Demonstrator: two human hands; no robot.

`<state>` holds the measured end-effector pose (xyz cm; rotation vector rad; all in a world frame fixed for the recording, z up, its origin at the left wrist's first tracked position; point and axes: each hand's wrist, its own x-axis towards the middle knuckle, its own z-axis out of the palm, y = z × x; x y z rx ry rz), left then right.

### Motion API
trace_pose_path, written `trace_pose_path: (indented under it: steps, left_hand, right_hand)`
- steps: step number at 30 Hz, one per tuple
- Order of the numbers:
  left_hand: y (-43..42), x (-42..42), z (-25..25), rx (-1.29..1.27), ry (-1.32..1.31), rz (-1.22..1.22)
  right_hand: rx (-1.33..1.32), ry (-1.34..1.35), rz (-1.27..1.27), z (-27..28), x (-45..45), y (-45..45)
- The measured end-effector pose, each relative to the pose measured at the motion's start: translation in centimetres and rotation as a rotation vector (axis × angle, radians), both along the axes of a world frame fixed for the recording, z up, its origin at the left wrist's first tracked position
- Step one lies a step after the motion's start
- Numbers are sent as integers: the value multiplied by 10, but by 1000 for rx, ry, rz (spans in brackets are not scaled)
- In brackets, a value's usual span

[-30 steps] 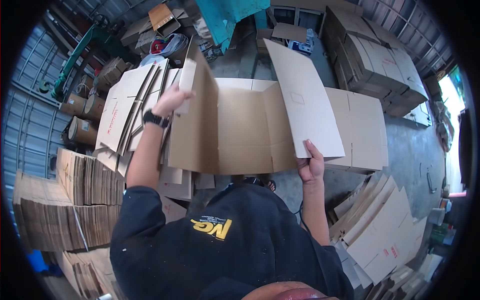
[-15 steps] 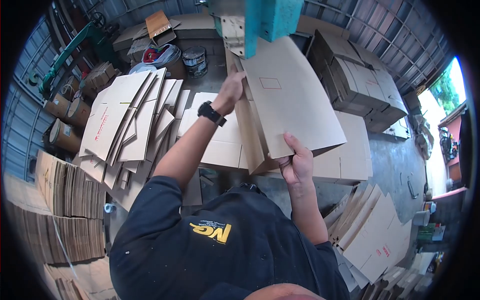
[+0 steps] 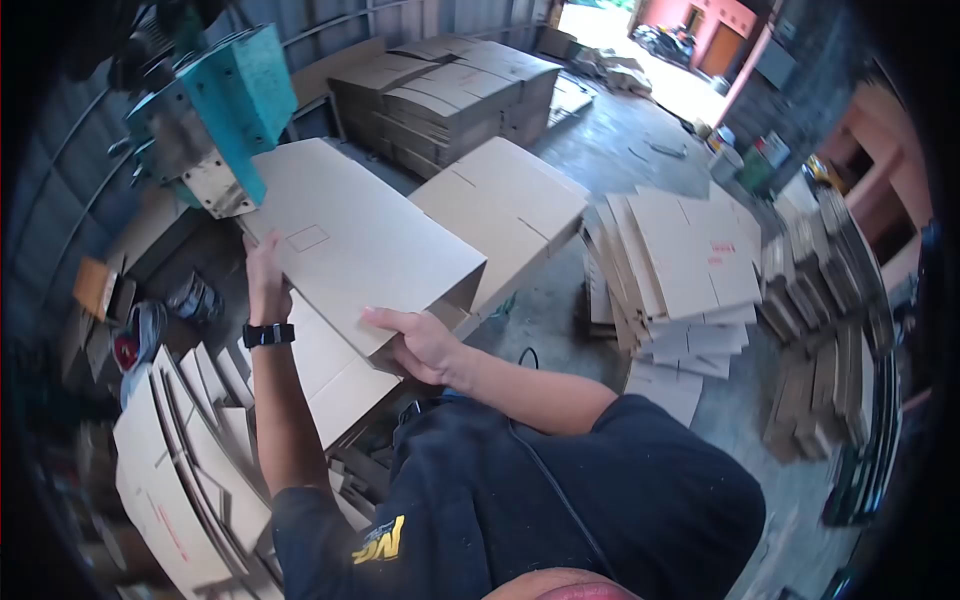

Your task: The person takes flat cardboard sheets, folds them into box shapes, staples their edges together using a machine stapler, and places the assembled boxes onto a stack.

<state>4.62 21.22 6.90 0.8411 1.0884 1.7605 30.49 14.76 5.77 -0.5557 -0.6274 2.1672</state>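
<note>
A folded cardboard box, plain brown with a small printed rectangle on its upper panel, lies with its far end by the head of a teal machine. My left hand, a black watch on its wrist, grips the box's left edge close to the machine; some of its fingers are hidden. At the near corner my right hand has its thumb on the upper panel and its fingers curled below. The box's near end gapes open beside that hand. Beneath it are flat cardboard sheets.
Another cardboard piece lies to the right of the box. A tall stack of flattened cardboard stands behind. Loose sheets are piled on the right and at lower left. A metal can stands on the left.
My view has swung to the right, so the machine and box appear farther left. Both hands still hold the box, whose far end stays by the machine head.
</note>
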Motion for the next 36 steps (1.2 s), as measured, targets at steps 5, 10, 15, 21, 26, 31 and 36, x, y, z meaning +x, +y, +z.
trace_pose_path:
  steps: [5,10,15,21,26,31,36]
  left_hand:
    - [3,-22,-22,-96,66,-44]
    - [-6,-2,-29,46,91,176]
    - [35,-8,-53,-65,260,434]
    - [-17,30,2,72,-107,161]
    - [0,15,-18,86,-31,290]
    - [0,11,-18,88,-99,170]
    - [-36,31,13,-86,-83,225]
  right_hand:
    - [-25,-287,125,18,-2,-10]
    - [124,-312,190,-11,0,9]
    - [195,-266,156,-4,-5,7]
    - [233,-214,163,-6,-1,0]
    - [219,-232,159,-22,1,0]
    - [227,-254,112,-28,4,-2]
    - [240,-260,112,-27,3,-7]
